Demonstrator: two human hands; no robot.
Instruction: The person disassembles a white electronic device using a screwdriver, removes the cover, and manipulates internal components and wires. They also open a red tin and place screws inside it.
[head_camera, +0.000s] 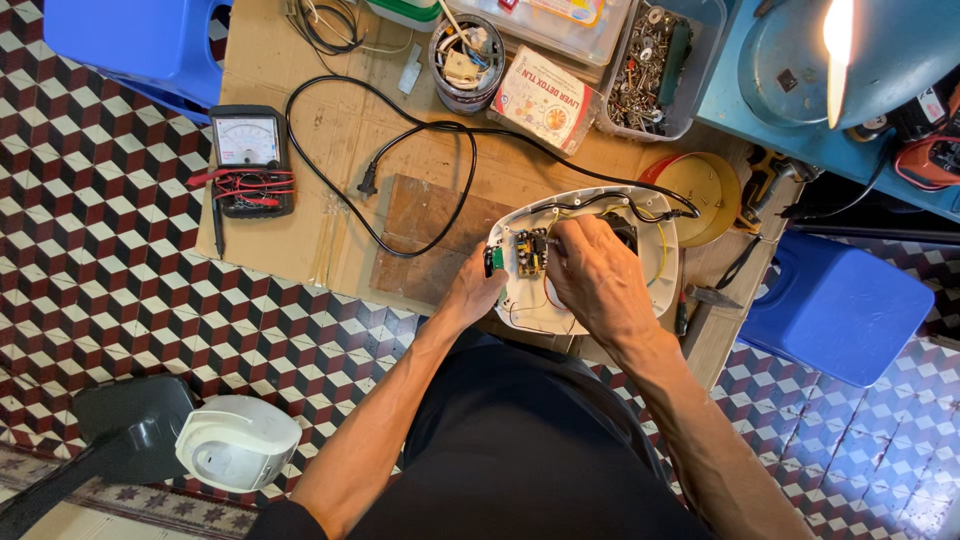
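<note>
Both hands (600, 275) grip white housing (655, 215), long axis left-right.

The person has bare forearms, no watch or rings visible, and wears dark, almost black clothing.

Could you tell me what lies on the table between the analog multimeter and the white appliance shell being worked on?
In the head view, a black power cord loops between the multimeter and white shell, over a dark wooden board.

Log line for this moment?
left hand: steadies white casing edge | right hand: on circuit board | multimeter, black cord: on table
</note>
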